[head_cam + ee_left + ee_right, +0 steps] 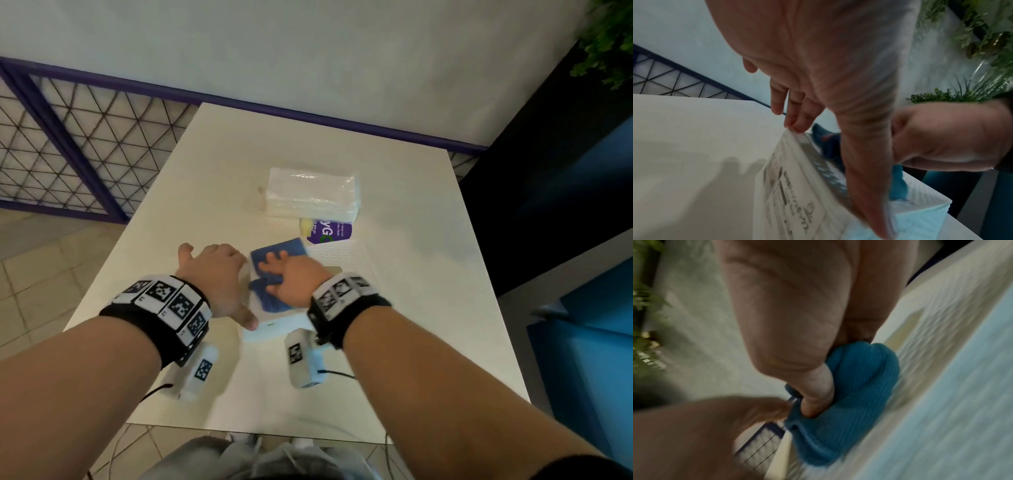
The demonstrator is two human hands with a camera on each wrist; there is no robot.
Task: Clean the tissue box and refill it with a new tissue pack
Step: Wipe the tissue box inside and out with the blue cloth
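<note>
A white and pale blue tissue box (270, 329) lies on the white table (428, 291), mostly hidden under both hands. My left hand (219, 277) steadies its left side: straight fingers (795, 113) touch the far corner, and the thumb lies along the near edge. A blue cloth (281, 250) lies on top of the box (797, 194). My right hand (291, 277) presses on it with the fingers spread. In the right wrist view the cloth (855, 386) bunches up, pinched between thumb and fingers. The new tissue pack (313, 192), in clear wrap, lies further back.
A purple wipes packet (329, 231) with a yellow item (306, 226) beside it sits between the tissue pack and the box. A purple-framed lattice fence (85, 144) stands to the left, and a blue seat (582, 308) to the right. Plants (609, 41) hang at the top right.
</note>
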